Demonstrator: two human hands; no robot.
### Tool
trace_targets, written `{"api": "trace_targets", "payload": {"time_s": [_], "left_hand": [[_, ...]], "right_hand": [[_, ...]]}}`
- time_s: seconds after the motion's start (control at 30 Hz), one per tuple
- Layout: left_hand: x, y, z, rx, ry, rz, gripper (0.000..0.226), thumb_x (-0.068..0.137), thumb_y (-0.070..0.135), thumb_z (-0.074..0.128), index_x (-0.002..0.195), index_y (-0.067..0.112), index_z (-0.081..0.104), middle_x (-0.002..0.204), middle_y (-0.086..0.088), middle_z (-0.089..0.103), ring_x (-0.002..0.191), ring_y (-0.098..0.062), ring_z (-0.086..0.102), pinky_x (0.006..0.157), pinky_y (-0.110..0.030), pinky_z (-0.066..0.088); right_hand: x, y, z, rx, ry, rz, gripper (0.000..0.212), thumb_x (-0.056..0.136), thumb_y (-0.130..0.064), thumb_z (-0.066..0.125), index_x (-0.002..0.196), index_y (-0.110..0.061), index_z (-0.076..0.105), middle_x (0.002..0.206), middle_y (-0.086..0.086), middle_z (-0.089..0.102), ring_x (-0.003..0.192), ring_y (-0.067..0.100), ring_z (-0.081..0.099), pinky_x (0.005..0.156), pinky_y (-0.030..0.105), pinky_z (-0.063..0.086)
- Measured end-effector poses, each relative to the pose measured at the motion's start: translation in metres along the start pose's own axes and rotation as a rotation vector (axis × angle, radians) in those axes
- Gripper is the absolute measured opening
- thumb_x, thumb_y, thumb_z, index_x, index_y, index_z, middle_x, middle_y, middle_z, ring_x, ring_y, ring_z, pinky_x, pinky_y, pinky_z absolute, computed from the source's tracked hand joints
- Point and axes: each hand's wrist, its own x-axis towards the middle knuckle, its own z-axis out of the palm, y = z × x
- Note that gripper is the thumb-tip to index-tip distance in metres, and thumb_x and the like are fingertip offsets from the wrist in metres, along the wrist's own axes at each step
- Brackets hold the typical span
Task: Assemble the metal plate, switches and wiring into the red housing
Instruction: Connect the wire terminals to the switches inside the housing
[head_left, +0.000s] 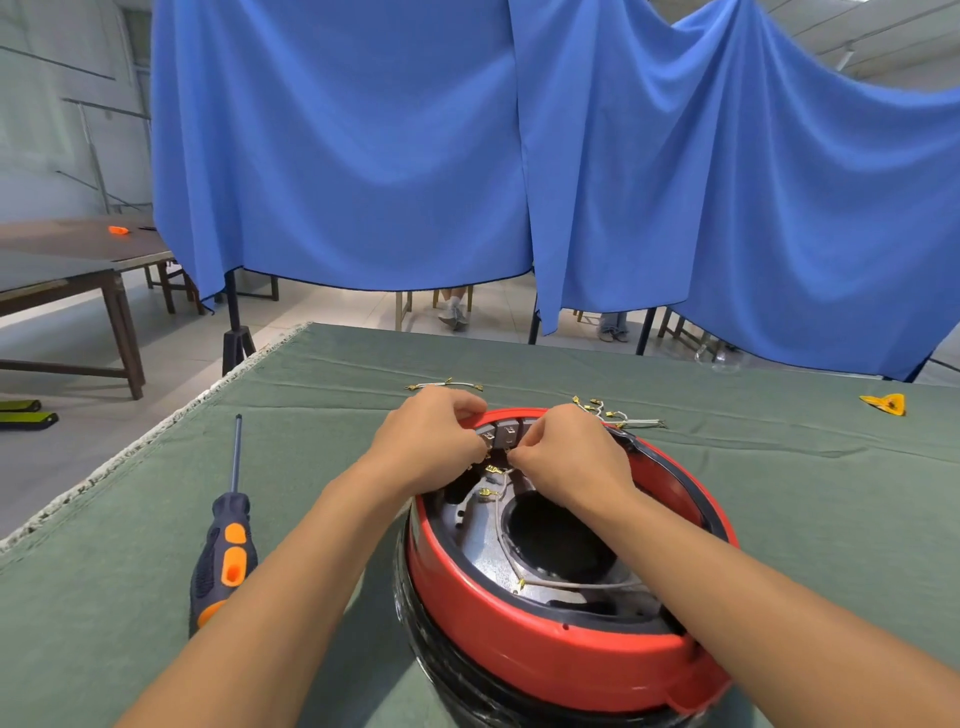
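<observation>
Head view shows us both hands working at the far rim of the red housing (545, 660), which sits on the green-covered bench (322, 415) directly under our forearms. Our left hand (431, 441) is curled, its fingers hooked over the housing's far edge and its fingertips pinched at something small by the grey switches (506, 432); what exactly it pinches we cannot tell. Our right hand (571, 457) is curled too, thumb and forefinger pinched together just beside the left fingertips, at the end of a pale wire (501, 525) with brass terminals; whether it truly grips that wire is hidden by the fingers. The switches sit in a row inside the far rim, between the two hands. Below our hands, nearer to us, the metal plate (483, 561) lies inside the housing around a dark round opening, and the pale wire runs down from the fingertips across it towards our right forearm.

Left of our left forearm a screwdriver (226, 545) with a black and orange handle lies on the bench, tip pointing away. Beyond the left hand lies a short loose wire (444, 385); beyond the right hand, a small bundle of wires (618, 415) with brass ends. Far to the right of the right hand lies a yellow scrap (885, 404). Blue cloth (363, 130) hangs behind the bench.
</observation>
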Motion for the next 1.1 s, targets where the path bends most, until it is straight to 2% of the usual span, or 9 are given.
{"api": "trace_targets", "payload": {"time_s": [0.1,0.4,0.53,0.63,0.7,0.77,0.9,1.0,1.1], "left_hand": [[0.002,-0.004,0.003,-0.061,0.035,0.005,0.049,0.072,0.007,0.064,0.119,0.021,0.065,0.116,0.004,0.068,0.109,-0.015,0.061,0.099,-0.038,0.046],[0.002,-0.006,0.006,-0.085,0.06,0.036,0.045,0.072,0.006,0.063,0.114,0.022,0.068,0.108,0.004,0.07,0.101,-0.016,0.063,0.095,-0.039,0.049],[0.003,-0.006,0.007,-0.096,0.047,0.051,0.043,0.073,0.005,0.062,0.113,0.02,0.067,0.107,0.002,0.07,0.101,-0.016,0.063,0.095,-0.039,0.049],[0.005,-0.007,0.008,-0.106,0.025,0.061,0.042,0.077,0.003,0.06,0.115,0.018,0.064,0.108,0.0,0.069,0.099,-0.017,0.063,0.093,-0.036,0.049],[0.005,-0.008,0.008,-0.138,-0.008,0.063,0.045,0.079,0.0,0.059,0.122,0.015,0.06,0.115,-0.002,0.066,0.103,-0.017,0.061,0.094,-0.032,0.048],[0.005,-0.008,0.007,-0.184,-0.055,0.062,0.053,0.081,-0.005,0.056,0.131,0.011,0.052,0.127,-0.002,0.059,0.112,-0.015,0.056,0.097,-0.027,0.043],[0.005,-0.008,0.006,-0.227,-0.073,0.061,0.053,0.081,-0.007,0.056,0.131,0.009,0.053,0.123,-0.004,0.061,0.106,-0.014,0.058,0.091,-0.022,0.043],[0.005,-0.008,0.006,-0.233,-0.075,0.054,0.047,0.081,-0.004,0.058,0.125,0.01,0.057,0.112,-0.004,0.065,0.095,-0.015,0.061,0.084,-0.023,0.046],[0.005,-0.01,0.007,-0.228,-0.071,0.055,0.044,0.082,0.0,0.06,0.123,0.013,0.058,0.108,-0.004,0.067,0.091,-0.016,0.062,0.084,-0.026,0.049]], "right_hand": [[0.0,-0.003,0.002,-0.04,0.039,-0.01,0.015,0.083,-0.021,0.06,0.081,-0.013,0.071,0.082,0.005,0.07,0.082,0.028,0.064,0.066,0.031,0.048],[-0.002,-0.004,0.005,-0.082,0.069,-0.055,0.017,0.086,-0.022,0.057,0.093,-0.015,0.071,0.093,0.006,0.071,0.09,0.03,0.064,0.067,0.032,0.045],[-0.004,-0.005,0.002,-0.133,0.075,-0.095,0.017,0.086,-0.023,0.057,0.093,-0.015,0.07,0.092,0.006,0.07,0.088,0.03,0.064,0.065,0.031,0.043],[-0.005,-0.009,-0.001,-0.197,0.084,-0.14,0.011,0.085,-0.021,0.058,0.079,-0.012,0.06,0.08,0.006,0.063,0.077,0.03,0.059,0.06,0.03,0.037],[-0.005,-0.013,-0.005,-0.227,0.081,-0.156,0.02,0.085,-0.02,0.058,0.071,-0.016,0.045,0.075,0.004,0.053,0.071,0.029,0.053,0.058,0.03,0.034],[-0.006,-0.013,-0.006,-0.242,0.085,-0.168,0.022,0.086,-0.019,0.057,0.072,-0.017,0.041,0.079,0.006,0.056,0.079,0.031,0.059,0.06,0.031,0.034],[-0.012,-0.006,0.002,-0.216,0.111,-0.166,0.013,0.088,-0.024,0.051,0.082,-0.014,0.055,0.099,0.01,0.067,0.094,0.033,0.062,0.065,0.031,0.035],[-0.01,0.0,0.001,-0.162,0.08,-0.097,0.023,0.088,-0.029,0.051,0.094,-0.015,0.067,0.099,0.006,0.068,0.095,0.03,0.063,0.071,0.031,0.042],[-0.008,0.001,0.001,-0.131,0.051,-0.073,0.022,0.089,-0.031,0.054,0.098,-0.018,0.069,0.1,0.005,0.069,0.095,0.029,0.063,0.073,0.032,0.044]]}}
